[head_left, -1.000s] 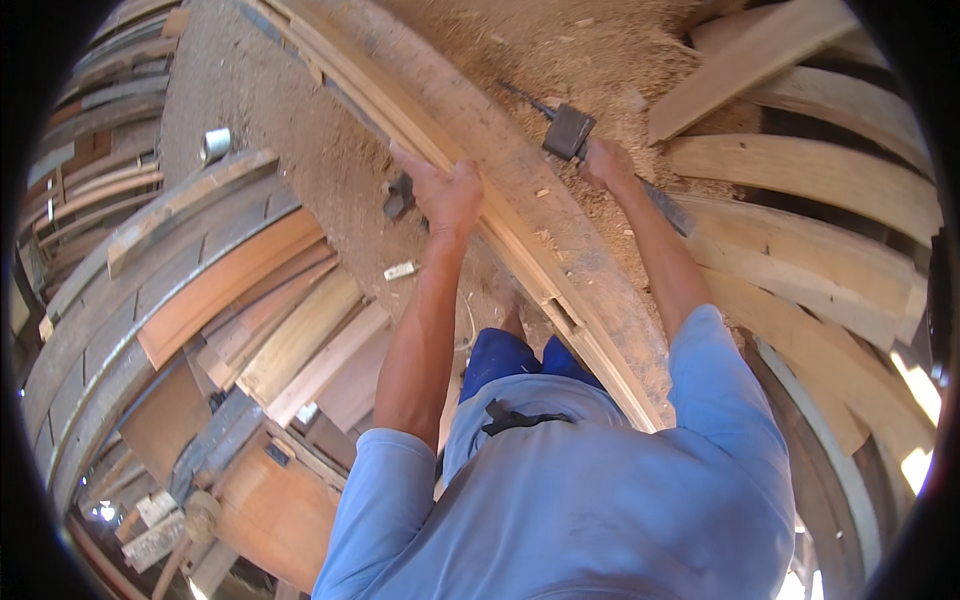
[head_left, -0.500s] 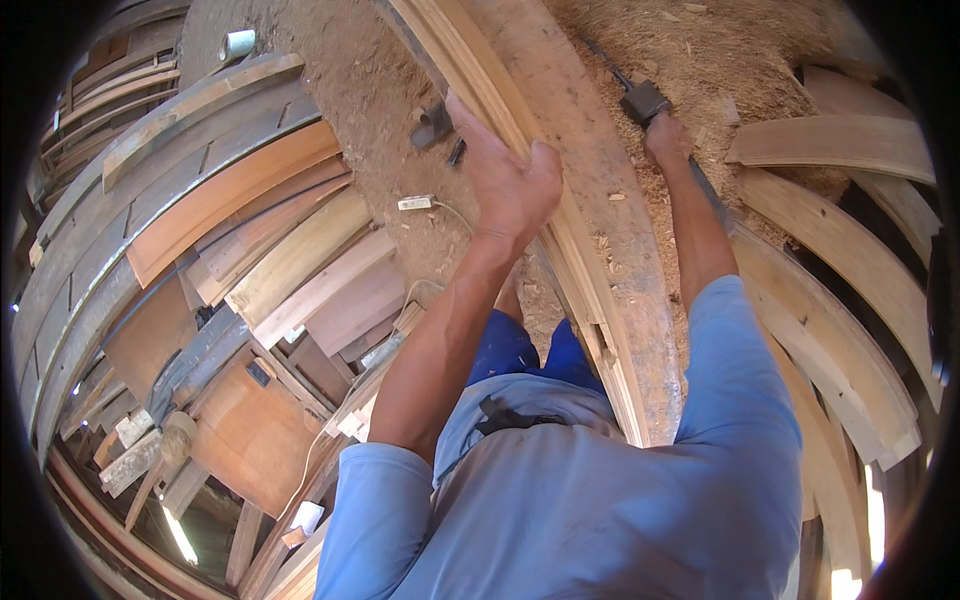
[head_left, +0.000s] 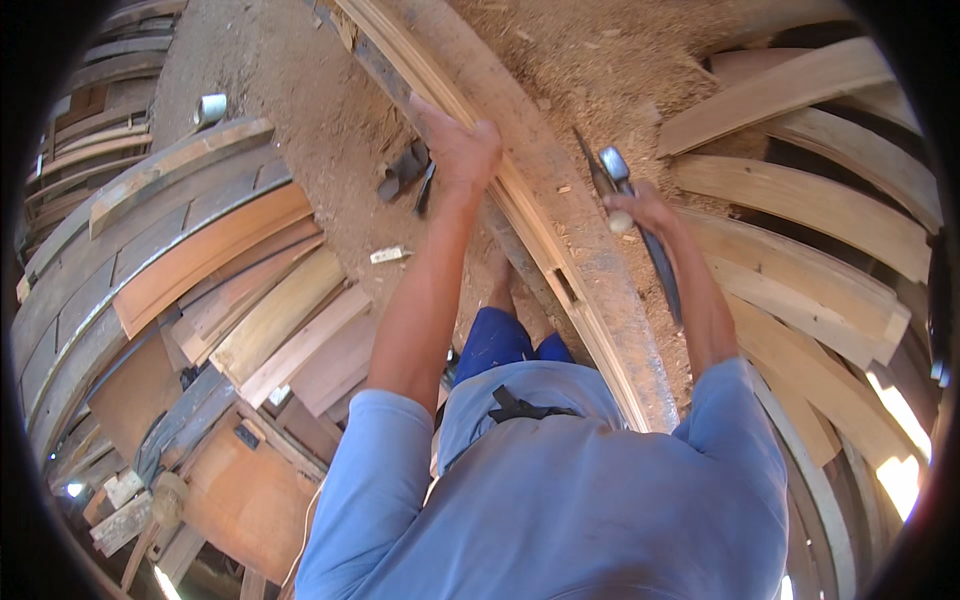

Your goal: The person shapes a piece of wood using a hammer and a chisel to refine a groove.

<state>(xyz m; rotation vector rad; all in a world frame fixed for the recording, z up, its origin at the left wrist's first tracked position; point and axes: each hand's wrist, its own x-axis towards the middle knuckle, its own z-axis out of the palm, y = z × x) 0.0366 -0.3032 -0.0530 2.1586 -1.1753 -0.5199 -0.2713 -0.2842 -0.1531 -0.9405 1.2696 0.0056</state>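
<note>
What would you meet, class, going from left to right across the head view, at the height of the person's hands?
Stacked planks → dark object on the sawdust → left hand on the long plank → right hand gripping a metal tool → pale boards.

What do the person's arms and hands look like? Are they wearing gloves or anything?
No gloves. Both the left hand and the right hand are bare, with no rings, watch or bands showing. The forearms are bare too. Each arm has a short, loose sleeve of a light blue shirt that ends above the elbow. The cloth is plain, with no stripes or pictures on the sleeves.
</note>
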